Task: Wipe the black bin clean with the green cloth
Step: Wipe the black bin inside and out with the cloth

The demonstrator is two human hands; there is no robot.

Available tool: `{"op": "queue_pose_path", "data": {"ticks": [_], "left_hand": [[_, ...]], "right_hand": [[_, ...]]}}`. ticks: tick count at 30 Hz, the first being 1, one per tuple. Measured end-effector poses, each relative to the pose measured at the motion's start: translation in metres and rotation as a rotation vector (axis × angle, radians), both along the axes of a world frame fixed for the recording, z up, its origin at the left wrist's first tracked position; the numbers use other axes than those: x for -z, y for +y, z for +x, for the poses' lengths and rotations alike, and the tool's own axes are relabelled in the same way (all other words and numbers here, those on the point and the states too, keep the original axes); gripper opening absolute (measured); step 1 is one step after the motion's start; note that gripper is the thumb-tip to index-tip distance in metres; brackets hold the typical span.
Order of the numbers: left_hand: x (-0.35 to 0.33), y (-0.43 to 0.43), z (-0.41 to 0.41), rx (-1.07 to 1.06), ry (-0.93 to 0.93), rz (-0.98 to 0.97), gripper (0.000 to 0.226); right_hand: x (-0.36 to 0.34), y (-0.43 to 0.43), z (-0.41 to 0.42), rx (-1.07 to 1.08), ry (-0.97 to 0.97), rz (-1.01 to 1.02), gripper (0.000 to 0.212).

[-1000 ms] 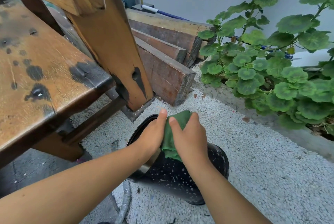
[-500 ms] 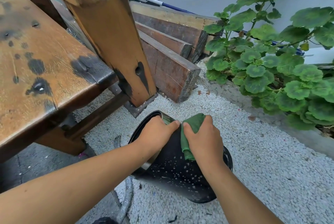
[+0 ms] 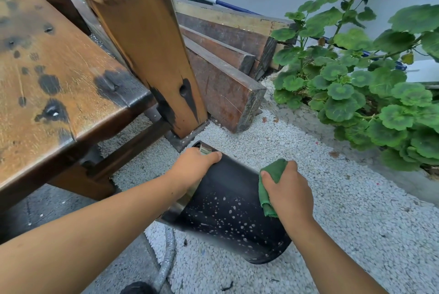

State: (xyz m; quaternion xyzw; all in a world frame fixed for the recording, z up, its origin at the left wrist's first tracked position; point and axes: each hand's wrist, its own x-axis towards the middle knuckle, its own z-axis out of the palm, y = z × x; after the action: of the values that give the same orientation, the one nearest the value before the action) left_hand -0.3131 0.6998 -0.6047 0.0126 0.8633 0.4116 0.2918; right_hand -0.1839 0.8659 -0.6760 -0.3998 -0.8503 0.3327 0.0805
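Observation:
The black bin [image 3: 228, 213] stands tilted on white gravel, its open mouth turned to the left toward the bench. Pale specks dot its lower side; the upper part looks plain black. My left hand [image 3: 194, 165] grips the bin's rim, fingers curled over the edge. My right hand [image 3: 287, 194] presses the bunched green cloth [image 3: 269, 179] against the bin's upper right side, near its base. The cloth shows above and to the left of my fingers.
A wooden bench [image 3: 59, 84] with dark stains and its thick leg [image 3: 152, 56] stand close on the left. Stacked timber beams [image 3: 223, 80] lie behind the bin. A leafy plant [image 3: 370, 84] fills the right. A grey hose [image 3: 166, 260] lies on the gravel.
My right hand has slid the green cloth rightward along the bin's side, away from my left hand. The left hand has closed over the rim. The wiped upper part looks cleaner.

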Motion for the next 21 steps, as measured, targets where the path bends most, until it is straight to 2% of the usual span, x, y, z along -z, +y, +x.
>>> {"op": "queue_pose_path", "data": {"ticks": [2,3,4,5,7,10,12,15,17,21], "left_hand": [[0.002,-0.002,-0.003,0.011,0.015,0.011,0.034],[0.0,-0.004,-0.003,0.012,0.026,0.002,0.036],[0.0,-0.006,-0.004,0.002,0.023,0.0,0.052],[-0.001,-0.009,-0.004,-0.025,0.031,0.004,0.06],[0.0,-0.016,-0.005,-0.039,0.114,0.029,0.047],[0.001,-0.024,-0.003,-0.071,0.222,0.053,0.052],[0.0,-0.03,-0.005,-0.045,0.193,0.135,0.053],[-0.001,-0.043,-0.013,0.065,0.008,0.234,0.049],[0.003,-0.053,-0.013,0.133,-0.071,0.213,0.039],[0.011,-0.063,-0.01,0.151,-0.19,0.179,0.051]], "right_hand": [[0.001,0.002,0.001,-0.001,-0.008,0.015,0.04],[0.002,0.003,0.002,-0.002,-0.015,0.024,0.039],[0.003,0.004,0.003,-0.003,-0.021,0.034,0.039],[0.004,0.005,0.004,-0.002,-0.025,0.041,0.039],[0.005,0.007,0.006,0.002,-0.034,0.044,0.038],[0.009,0.012,0.008,0.03,-0.041,-0.02,0.038],[0.01,0.018,0.008,0.11,0.035,-0.178,0.039],[0.007,0.03,0.012,0.26,0.22,-0.397,0.035],[0.006,0.034,0.017,0.343,0.326,-0.559,0.031],[0.004,0.028,0.031,0.496,0.416,-0.904,0.028]]}}
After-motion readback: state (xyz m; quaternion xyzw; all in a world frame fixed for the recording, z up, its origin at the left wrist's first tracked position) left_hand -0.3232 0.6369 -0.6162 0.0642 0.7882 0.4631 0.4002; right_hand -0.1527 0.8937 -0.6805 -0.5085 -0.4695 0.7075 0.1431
